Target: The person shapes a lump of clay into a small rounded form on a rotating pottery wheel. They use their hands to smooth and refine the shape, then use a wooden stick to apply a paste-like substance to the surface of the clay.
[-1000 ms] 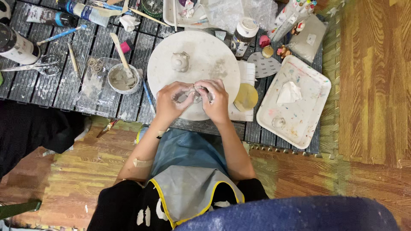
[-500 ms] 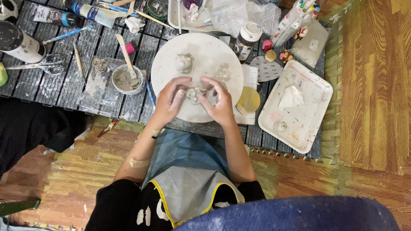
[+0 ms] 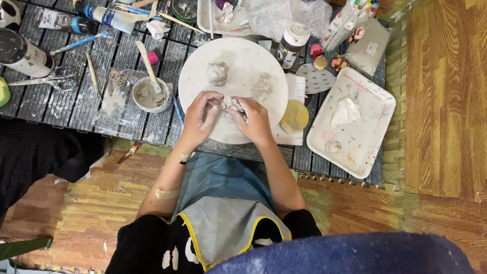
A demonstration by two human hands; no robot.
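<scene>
**Two hands work a lump of clay over a round board**

At the far left a dark cylinder container [image 3: 20, 50] lies on the slatted table [image 3: 91, 109], with scissors [image 3: 48, 81] just below it. Further right stands a small bowl [image 3: 149, 95] of grey slip, and a wooden stick [image 3: 147, 63] rests in it. Next comes the round white board [image 3: 264, 66]. A small clay figure [image 3: 217, 73] stands upright on its far part. The left hand [image 3: 200, 119] is curled, and its fingers pinch the left side of a pale clay lump [image 3: 232, 104]. The right hand [image 3: 253, 122] is also closed on the same lump from the other side, so the clay sits between both hands, over the near part of the board. To the right a yellow disc [image 3: 295, 116] lies beside the board. At the far right is a white tray [image 3: 365, 96] with paint stains, and a crumpled tissue [image 3: 346, 111] lies on it.
</scene>
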